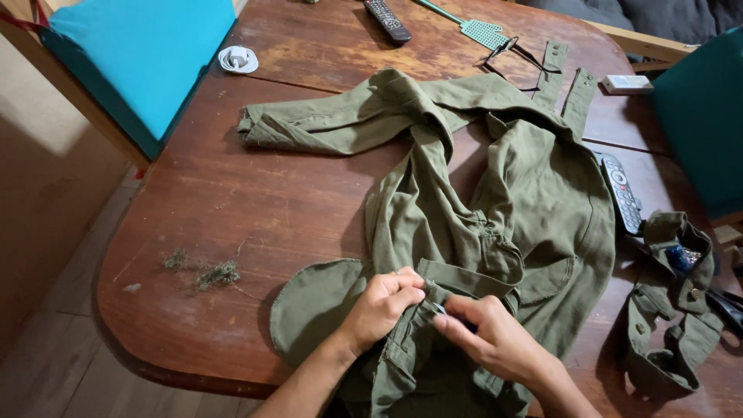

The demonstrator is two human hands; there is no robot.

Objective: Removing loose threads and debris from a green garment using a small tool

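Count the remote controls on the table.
2. One black remote lies at the far edge of the table; another remote lies at the right, beside the green garment. More could be hidden under the cloth.

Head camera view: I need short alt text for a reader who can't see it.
Two bare hands, left hand and right hand, pinch a seam of an olive green garment spread on a worn wooden table. A small pile of green thread scraps lies to the left, a remote control to the right.

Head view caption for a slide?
Both hands, left and right, pinch an olive garment on a wooden table.
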